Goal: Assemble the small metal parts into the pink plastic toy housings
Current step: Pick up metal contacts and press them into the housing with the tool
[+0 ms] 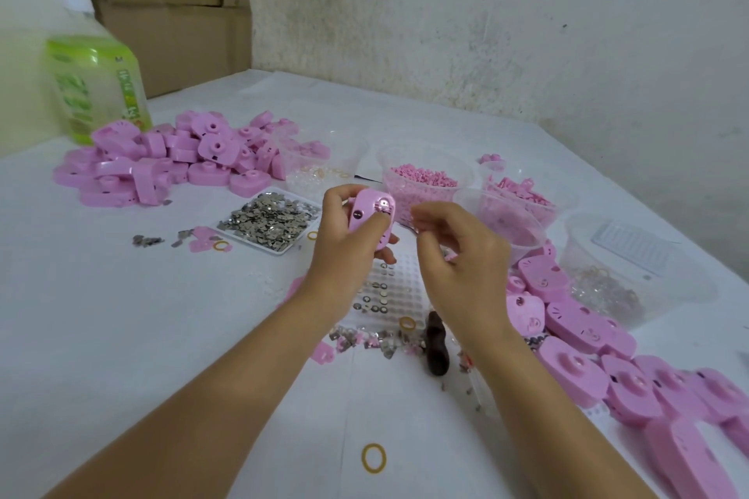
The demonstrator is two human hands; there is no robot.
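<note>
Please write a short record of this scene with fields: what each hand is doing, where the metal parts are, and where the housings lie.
Left: the left hand grips one pink housing, held up over the table.
Right: the right hand is beside it with fingers curled; whether it pinches a part cannot be told.
Metal parts: the metal parts are heaped left of the hands.
Housings: a pile at far left, a row at right.
</note>
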